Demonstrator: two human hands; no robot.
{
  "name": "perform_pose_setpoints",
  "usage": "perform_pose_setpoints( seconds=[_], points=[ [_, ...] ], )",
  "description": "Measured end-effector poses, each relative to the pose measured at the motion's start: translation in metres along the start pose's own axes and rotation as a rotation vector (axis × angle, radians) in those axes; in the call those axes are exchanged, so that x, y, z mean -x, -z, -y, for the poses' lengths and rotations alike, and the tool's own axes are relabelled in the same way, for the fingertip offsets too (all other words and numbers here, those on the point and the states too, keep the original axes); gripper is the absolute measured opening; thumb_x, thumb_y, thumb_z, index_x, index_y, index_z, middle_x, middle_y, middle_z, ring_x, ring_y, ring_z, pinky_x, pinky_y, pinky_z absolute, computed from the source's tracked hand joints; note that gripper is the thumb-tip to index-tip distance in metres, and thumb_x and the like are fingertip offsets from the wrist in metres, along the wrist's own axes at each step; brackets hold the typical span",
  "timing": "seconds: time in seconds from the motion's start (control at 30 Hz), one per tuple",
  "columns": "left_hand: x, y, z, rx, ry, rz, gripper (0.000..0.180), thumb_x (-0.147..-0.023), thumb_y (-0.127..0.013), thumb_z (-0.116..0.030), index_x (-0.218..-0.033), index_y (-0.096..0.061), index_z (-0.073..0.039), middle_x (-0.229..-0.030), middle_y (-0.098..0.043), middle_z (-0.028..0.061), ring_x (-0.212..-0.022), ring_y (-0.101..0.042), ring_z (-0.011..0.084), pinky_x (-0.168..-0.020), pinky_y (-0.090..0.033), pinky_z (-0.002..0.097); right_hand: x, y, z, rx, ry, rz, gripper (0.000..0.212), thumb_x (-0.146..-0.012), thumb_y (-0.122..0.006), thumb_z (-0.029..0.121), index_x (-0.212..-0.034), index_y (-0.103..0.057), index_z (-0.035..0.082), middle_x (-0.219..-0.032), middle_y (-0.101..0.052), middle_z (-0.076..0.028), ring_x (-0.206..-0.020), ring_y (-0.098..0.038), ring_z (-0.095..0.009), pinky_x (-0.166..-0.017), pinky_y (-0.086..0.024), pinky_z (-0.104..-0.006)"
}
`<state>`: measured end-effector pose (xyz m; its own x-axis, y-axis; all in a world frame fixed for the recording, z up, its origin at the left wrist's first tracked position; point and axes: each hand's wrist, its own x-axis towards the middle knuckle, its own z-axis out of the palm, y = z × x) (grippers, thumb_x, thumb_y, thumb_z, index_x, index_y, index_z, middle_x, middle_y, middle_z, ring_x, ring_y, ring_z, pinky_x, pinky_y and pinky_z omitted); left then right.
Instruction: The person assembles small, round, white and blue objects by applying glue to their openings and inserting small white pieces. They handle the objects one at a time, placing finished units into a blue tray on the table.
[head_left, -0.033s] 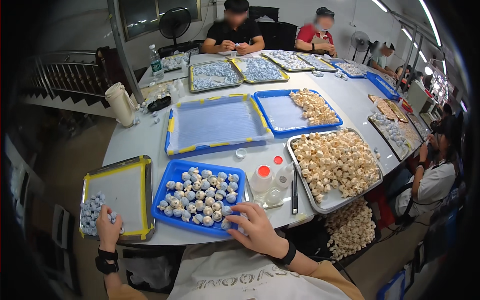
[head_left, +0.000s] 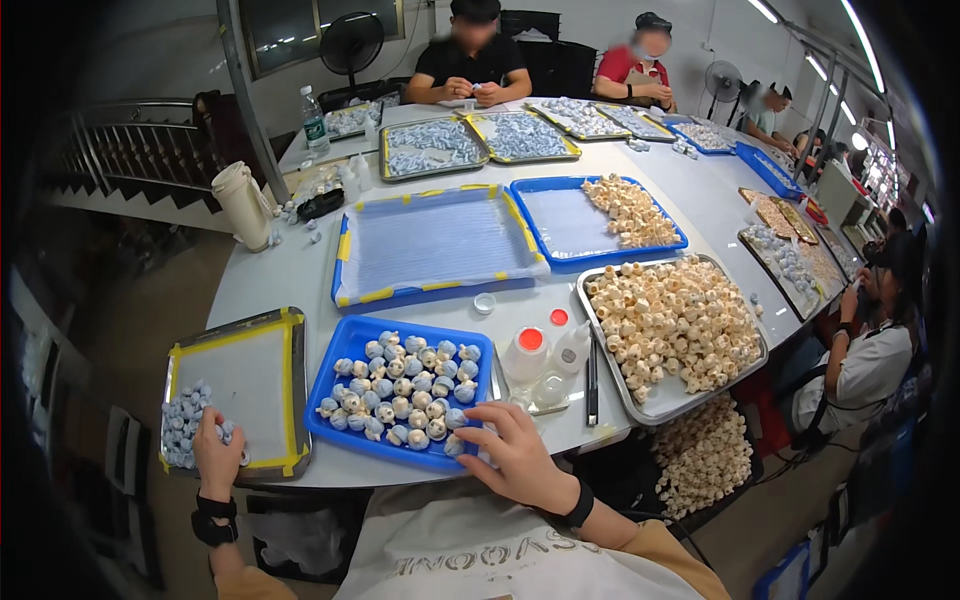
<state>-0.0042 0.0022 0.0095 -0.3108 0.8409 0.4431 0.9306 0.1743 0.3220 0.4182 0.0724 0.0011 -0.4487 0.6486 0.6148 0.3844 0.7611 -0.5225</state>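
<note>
My right hand (head_left: 520,462) reaches over the near right corner of a blue tray (head_left: 330,375). Its thumb and fingers close around a small blue-and-cream figure (head_left: 453,446). Similar round figures (head_left: 402,385), with light-blue caps and cream bodies, lie loosely grouped in that tray. At the left, my left hand (head_left: 217,462) is over the near edge of a dark tray (head_left: 290,400) with yellow tape round its rim. Its curled fingers are on a small grey-blue piece (head_left: 228,433), beside a heap of like pieces (head_left: 184,425).
Right of the blue tray stand a red-topped bottle (head_left: 526,352), a clear squeeze bottle (head_left: 572,350) and a black pen-like tool (head_left: 592,385). A metal tray (head_left: 650,408) holds many cream pieces. Farther back is a paper-lined tray (head_left: 435,245). Co-workers sit across the table and at the right.
The view has shifted very slightly. Both hands and the figures keep their places.
</note>
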Motion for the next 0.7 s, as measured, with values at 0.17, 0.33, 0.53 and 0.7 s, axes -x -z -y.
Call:
perform_pose_setpoints(
  seconds=[0.17, 0.33, 0.53, 0.7],
  points=[
    [0.001, 0.007, 0.001, 0.022, -0.012, -0.08, 0.024, -0.073, -0.06, -0.006, -0.089, -0.043, -0.001, -0.076, -0.048, 0.0154, -0.075, -0.05, 0.0353, -0.069, -0.042, 0.0395, -0.002, 0.002, 0.002, 0.014, 0.004, -0.022, 0.031, -0.072, -0.07, 0.012, -0.101, -0.06, 0.007, -0.111, -0.053, -0.012, -0.108, -0.048, -0.033, -0.088, -0.042, -0.0415],
    [0.007, 0.023, -0.013, 0.074, -0.14, -0.385, 0.017, -0.08, -0.056, -0.006, -0.09, -0.042, -0.002, -0.074, -0.042, 0.0081, -0.067, -0.048, 0.0215, -0.062, -0.042, 0.0305, 0.0, 0.008, 0.004, 0.047, -0.016, -0.048, 0.032, -0.072, -0.069, 0.007, -0.102, -0.061, 0.006, -0.112, -0.052, -0.013, -0.107, -0.048, -0.034, -0.089, -0.041, -0.0424],
    [0.052, 0.048, -0.104, 1.495, -0.019, -0.01, 0.026, -0.087, -0.055, -0.027, -0.091, -0.038, -0.007, -0.065, -0.042, 0.0032, -0.043, -0.041, 0.0078, -0.034, -0.029, 0.0186, 0.004, 0.031, 0.033, -0.109, 0.037, -0.101, 0.038, -0.067, -0.074, 0.012, -0.103, -0.063, 0.008, -0.111, -0.055, -0.013, -0.105, -0.051, -0.032, -0.085, -0.043, -0.0401],
    [0.067, -0.002, -0.209, 1.578, 0.187, 0.602, 0.027, -0.084, -0.056, -0.029, -0.096, -0.044, -0.008, -0.074, -0.048, 0.0037, -0.059, -0.05, 0.0121, -0.049, -0.041, 0.0232, -0.026, -0.008, 0.069, -0.216, 0.288, 0.176, 0.054, -0.07, -0.072, 0.037, -0.116, -0.059, 0.012, -0.128, -0.046, -0.018, -0.114, -0.044, -0.036, -0.091, -0.04, -0.0432]
  ],
)
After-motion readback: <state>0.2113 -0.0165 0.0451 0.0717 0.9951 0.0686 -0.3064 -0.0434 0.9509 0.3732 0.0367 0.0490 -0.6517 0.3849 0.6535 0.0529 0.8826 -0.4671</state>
